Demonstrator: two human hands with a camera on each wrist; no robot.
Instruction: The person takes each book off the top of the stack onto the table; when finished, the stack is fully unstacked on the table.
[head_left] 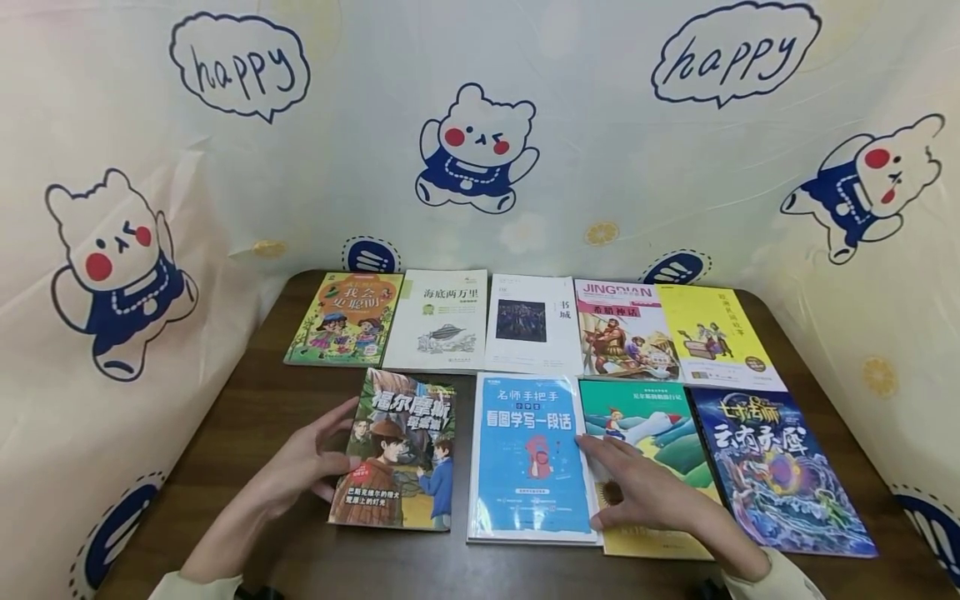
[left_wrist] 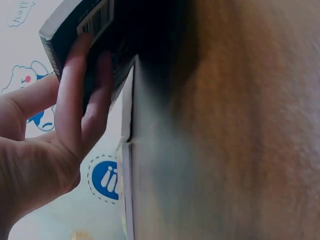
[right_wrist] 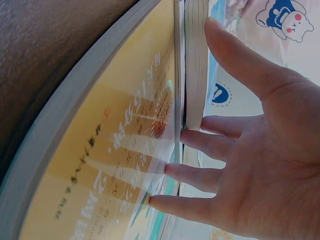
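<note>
My left hand (head_left: 311, 458) grips the left edge of a comic-style book (head_left: 401, 467) with boys on its cover. Seen from the left wrist, fingers (left_wrist: 70, 100) lie against its dark back by a barcode, and the book is raised off the table. A blue book (head_left: 525, 467) lies flat to its right. At that blue book's right edge rests my right hand (head_left: 645, 487), fingers spread and fairly straight, over a green and yellow book (head_left: 660, 533). In the right wrist view, the thumb (right_wrist: 235, 55) and fingertips touch or nearly touch the blue book's page edge.
Behind stands a row of several flat books, from an orange one (head_left: 341, 321) to a yellow one (head_left: 731, 342). A dark blue fantasy book (head_left: 783, 475) lies at the front right. The brown wooden table (head_left: 247, 417) is bordered by a printed cloth (head_left: 337, 167).
</note>
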